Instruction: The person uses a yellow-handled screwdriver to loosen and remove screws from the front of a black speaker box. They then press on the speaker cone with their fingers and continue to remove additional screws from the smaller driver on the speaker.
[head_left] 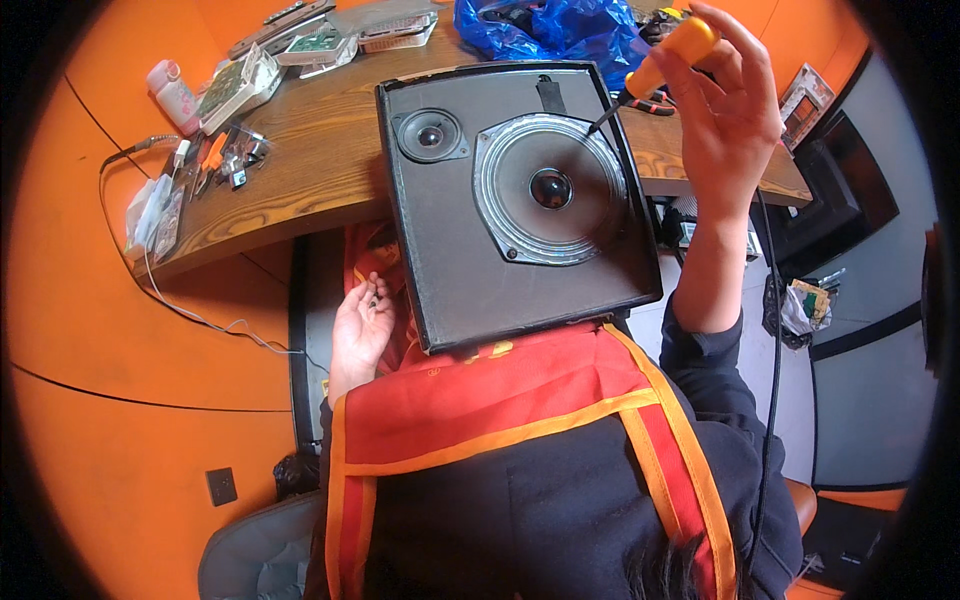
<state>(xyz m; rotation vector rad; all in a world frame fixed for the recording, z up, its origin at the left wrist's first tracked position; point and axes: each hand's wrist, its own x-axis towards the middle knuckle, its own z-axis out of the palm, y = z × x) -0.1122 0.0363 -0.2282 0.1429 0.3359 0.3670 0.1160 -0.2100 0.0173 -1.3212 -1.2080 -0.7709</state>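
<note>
A black speaker box (440, 270) leans between my lap and the table edge, its front facing up. It carries a large round woofer (515, 205) with a silvery rim and a small tweeter (430, 136) at the upper left. My right hand (728, 125) is closed round the orange-yellow handle of a screwdriver (690, 42). The screwdriver's dark shaft slants down to the woofer's upper right rim. Beside the box's left edge, my left hand (364, 322) is palm up with curled fingers, holding small dark screws (375, 299), too small to count.
Behind the box, the wooden table (320, 150) bears a blue plastic bag (560, 35), red-handled pliers (655, 104), circuit boards in white casings (240, 90) and a pink bottle (174, 97). Small tools and parts (230, 155) lie at the left, near a cable (110, 200).
</note>
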